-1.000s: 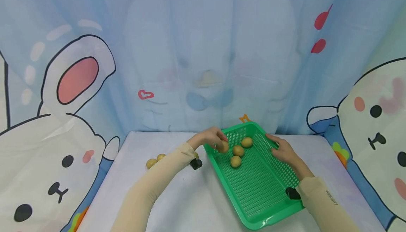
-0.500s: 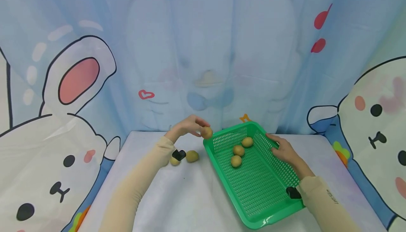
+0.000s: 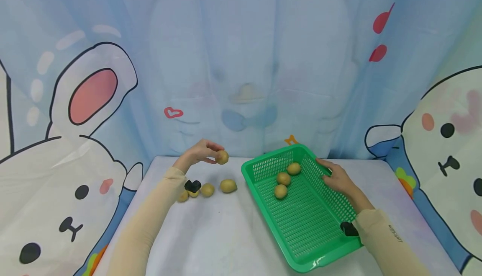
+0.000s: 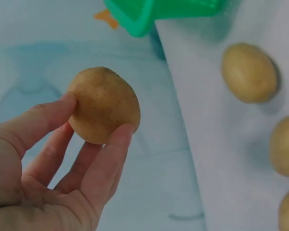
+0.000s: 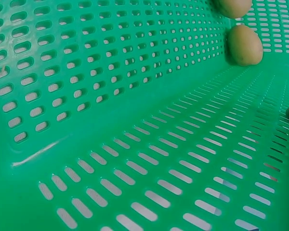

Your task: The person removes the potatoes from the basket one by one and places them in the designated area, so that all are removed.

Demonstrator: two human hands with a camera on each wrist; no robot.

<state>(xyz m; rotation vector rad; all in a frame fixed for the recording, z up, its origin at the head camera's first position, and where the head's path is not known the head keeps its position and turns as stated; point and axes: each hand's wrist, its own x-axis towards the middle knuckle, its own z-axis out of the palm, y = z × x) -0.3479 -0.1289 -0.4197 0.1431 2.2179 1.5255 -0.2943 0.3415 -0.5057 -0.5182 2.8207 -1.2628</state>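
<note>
My left hand (image 3: 200, 151) pinches a potato (image 4: 104, 106) between thumb and fingertips, up in the air near the table's back edge. In the head view that potato is left of the green plastic basket (image 3: 308, 225). Three potatoes lie inside the basket toward its far end, one of them a round potato (image 3: 280, 191) nearest me. On the basket's right side my right hand (image 3: 336, 178) grips the rim, thumb toward the inside. The right wrist view looks through the slotted basket wall (image 5: 149, 144), with most of that hand hidden.
Several potatoes lie in a loose row on the white table (image 3: 222, 238), below the left hand, the rightmost a longish potato (image 3: 228, 186). The left sleeve and a black wrist camera (image 3: 193, 186) partly cover the row. A printed curtain (image 3: 241, 58) hangs behind the table.
The left hand has drawn back leftward from over the basket, still holding the potato. More table potatoes show now. The right hand and basket stay put.
</note>
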